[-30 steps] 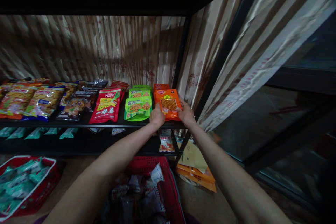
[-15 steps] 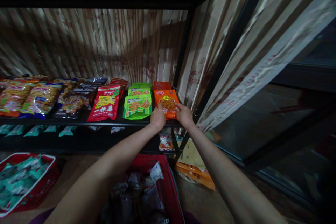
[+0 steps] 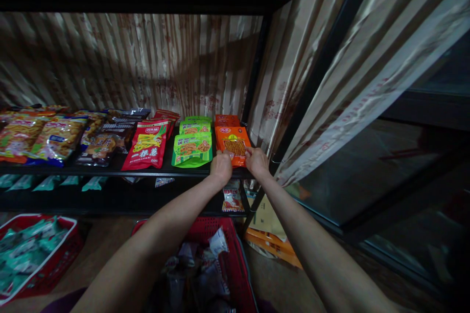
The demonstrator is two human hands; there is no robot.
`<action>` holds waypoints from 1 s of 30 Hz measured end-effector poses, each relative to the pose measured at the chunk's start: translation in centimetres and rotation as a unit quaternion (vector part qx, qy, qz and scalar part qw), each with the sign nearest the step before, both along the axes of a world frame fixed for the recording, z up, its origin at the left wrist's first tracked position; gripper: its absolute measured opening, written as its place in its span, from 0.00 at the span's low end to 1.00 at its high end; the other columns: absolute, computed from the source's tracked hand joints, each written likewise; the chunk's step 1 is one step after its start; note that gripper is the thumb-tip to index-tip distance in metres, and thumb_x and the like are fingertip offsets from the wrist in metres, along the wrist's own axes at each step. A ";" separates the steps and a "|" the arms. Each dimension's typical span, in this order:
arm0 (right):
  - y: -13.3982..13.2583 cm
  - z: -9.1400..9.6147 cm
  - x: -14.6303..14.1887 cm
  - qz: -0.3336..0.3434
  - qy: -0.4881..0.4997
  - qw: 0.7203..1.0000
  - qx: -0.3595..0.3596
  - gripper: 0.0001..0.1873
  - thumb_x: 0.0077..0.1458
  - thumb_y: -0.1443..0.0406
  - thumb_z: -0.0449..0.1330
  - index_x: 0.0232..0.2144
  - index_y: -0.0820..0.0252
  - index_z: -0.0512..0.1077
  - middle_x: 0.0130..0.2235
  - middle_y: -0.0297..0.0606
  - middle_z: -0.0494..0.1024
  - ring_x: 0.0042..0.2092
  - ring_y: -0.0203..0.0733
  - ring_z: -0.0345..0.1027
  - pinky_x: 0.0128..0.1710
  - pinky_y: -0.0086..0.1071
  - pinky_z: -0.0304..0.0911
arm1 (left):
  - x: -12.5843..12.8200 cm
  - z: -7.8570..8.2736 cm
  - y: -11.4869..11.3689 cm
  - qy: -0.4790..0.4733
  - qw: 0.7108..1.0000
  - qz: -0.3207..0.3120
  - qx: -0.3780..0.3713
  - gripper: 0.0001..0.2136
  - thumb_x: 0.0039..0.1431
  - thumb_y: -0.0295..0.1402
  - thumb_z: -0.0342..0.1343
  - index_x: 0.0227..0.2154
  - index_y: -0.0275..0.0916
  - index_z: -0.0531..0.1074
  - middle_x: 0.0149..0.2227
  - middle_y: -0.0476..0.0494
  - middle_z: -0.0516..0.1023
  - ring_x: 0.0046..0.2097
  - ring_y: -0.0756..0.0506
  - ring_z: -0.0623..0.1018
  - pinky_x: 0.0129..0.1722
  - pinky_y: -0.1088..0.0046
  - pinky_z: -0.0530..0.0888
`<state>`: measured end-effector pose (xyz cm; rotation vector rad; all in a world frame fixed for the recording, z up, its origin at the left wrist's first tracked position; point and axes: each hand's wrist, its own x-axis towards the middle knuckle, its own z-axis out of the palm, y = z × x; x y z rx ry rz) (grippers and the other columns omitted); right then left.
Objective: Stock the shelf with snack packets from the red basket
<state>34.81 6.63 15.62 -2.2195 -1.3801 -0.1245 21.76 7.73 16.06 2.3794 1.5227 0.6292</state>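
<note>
Currently, just right of mid-frame, a flat orange plastic snack packet (image 3: 234, 138) lies on the black shelf (image 3: 198, 173) between narrowly curled fingers, left hand (image 3: 221, 166) holding its lower-left edge, right hand (image 3: 257, 162) its right edge. Near-left corner hidden; left fingertips hard to make out. Red plastic basket (image 3: 240, 264), lower centre, cut off by frame, contents dim.

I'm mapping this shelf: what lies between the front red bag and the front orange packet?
In the head view, green snack pouches, then the left hand touching the orange packet.
</note>
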 end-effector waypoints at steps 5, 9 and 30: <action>0.1 0.1 0.0 0.002 -0.020 1.000 -0.014 0.18 0.58 0.65 0.50 0.47 0.57 0.73 0.43 0.46 0.74 0.45 0.46 0.70 0.43 0.34 0.63 | 0.1 -0.1 0.2 0.019 1.000 -0.006 0.011 0.18 0.60 0.20 0.37 0.48 0.27 0.67 0.44 0.29 0.72 0.41 0.42 0.78 0.39 0.70 0.74; 0.0 -0.1 0.3 0.017 -0.048 0.999 -0.018 0.18 0.57 0.67 0.50 0.47 0.58 0.74 0.43 0.47 0.73 0.48 0.48 0.67 0.46 0.35 0.61 | 0.2 -0.4 0.0 0.056 0.998 -0.011 0.038 0.18 0.60 0.20 0.37 0.48 0.27 0.66 0.43 0.29 0.71 0.41 0.42 0.78 0.37 0.70 0.74; 0.0 -1.3 0.3 0.049 -0.099 0.993 0.034 0.21 0.55 0.70 0.50 0.50 0.65 0.70 0.58 0.48 0.64 0.59 0.49 0.55 0.55 0.37 0.55 | 0.4 -4.6 0.7 0.028 0.973 -0.134 0.185 0.23 0.64 0.35 0.38 0.58 0.29 0.59 0.63 0.27 0.55 0.64 0.34 0.54 0.61 0.53 0.54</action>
